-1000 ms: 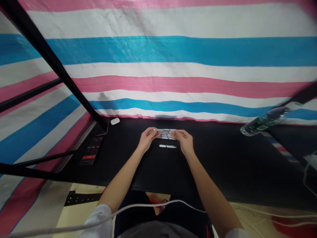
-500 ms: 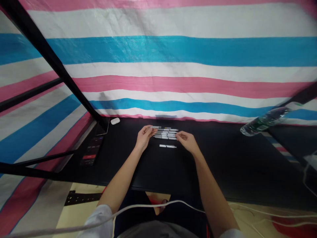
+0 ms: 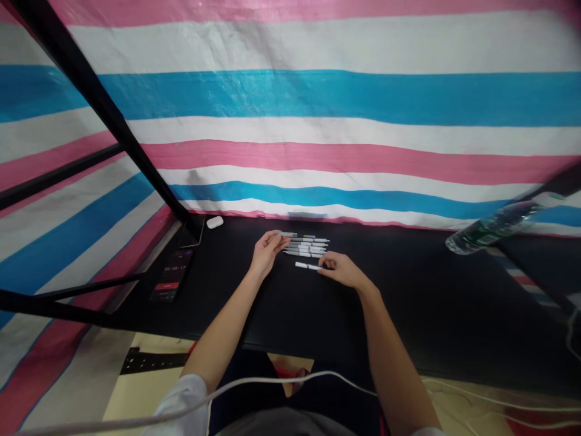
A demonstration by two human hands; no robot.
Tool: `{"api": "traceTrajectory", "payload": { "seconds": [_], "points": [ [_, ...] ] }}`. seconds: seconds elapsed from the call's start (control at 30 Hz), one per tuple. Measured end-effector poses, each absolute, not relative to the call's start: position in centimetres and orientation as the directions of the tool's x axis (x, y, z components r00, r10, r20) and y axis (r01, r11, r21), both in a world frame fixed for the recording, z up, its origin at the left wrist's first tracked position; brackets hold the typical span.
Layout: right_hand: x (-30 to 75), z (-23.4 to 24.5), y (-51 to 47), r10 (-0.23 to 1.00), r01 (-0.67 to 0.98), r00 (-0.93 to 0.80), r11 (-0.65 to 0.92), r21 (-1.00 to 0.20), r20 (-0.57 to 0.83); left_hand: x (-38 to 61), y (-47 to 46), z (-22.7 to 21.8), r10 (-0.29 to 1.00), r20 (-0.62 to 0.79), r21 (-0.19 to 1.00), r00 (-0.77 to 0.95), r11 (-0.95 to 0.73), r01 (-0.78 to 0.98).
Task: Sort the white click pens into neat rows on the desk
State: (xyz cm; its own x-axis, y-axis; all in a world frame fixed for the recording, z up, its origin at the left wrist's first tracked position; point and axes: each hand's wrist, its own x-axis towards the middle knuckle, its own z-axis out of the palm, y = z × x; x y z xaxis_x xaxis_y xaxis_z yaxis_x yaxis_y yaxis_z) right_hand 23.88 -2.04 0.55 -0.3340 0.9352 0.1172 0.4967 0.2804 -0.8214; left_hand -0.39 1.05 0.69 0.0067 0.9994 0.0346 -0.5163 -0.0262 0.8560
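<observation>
Pinching pens (image 3: 307, 249) from opposite sides, the left hand (image 3: 267, 250) holds the farthest pen (image 3: 293, 234), the right hand (image 3: 341, 268) the nearest pen (image 3: 305, 265).

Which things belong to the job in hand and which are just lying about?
In use:
row of pens, at the left hand
single pen, at the right hand

Lying about:
phone
small white case
plastic bottle
dark flat object

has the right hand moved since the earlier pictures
Yes: judged against the black table, the right hand moved toward its near edge, from the pen row to the single pen.
</observation>
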Motion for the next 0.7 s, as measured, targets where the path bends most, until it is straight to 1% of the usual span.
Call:
{"api": "traceTrajectory", "payload": {
  "seconds": [0.1,0.23,0.3,0.4,0.53,0.7],
  "points": [
    [24.1,0.6,-1.9,0.96,0.392,-0.241,0.232,-0.89,0.145,-0.4,1.0,0.7,0.999,0.039,0.859,0.0,-0.033,-0.51],
    [24.6,0.8,-1.6,0.988,0.157,-0.11,0.121,-0.98,0.104,-0.4,0.9,0.9,0.999,0.043,0.856,-0.006,-0.04,-0.516],
    [24.8,0.8,-1.4,0.991,0.063,-0.019,0.135,-0.989,0.134,-0.4,0.9,1.0,0.999,0.046,0.852,-0.011,-0.045,-0.521],
    [25.1,0.6,-1.0,0.979,-0.033,0.105,0.178,-0.983,0.174,-0.4,1.0,1.1,0.998,0.05,0.848,-0.026,-0.056,-0.528],
    [25.2,0.4,-0.7,0.961,-0.108,0.208,0.21,-0.972,0.184,-0.4,1.0,1.1,0.998,0.051,0.849,-0.032,-0.06,-0.525],
    [24.9,0.6,-0.8,0.961,-0.1,0.197,0.217,-0.971,0.194,-0.3,0.9,1.1,0.999,0.048,0.853,-0.022,-0.053,-0.52]
  ]
}}
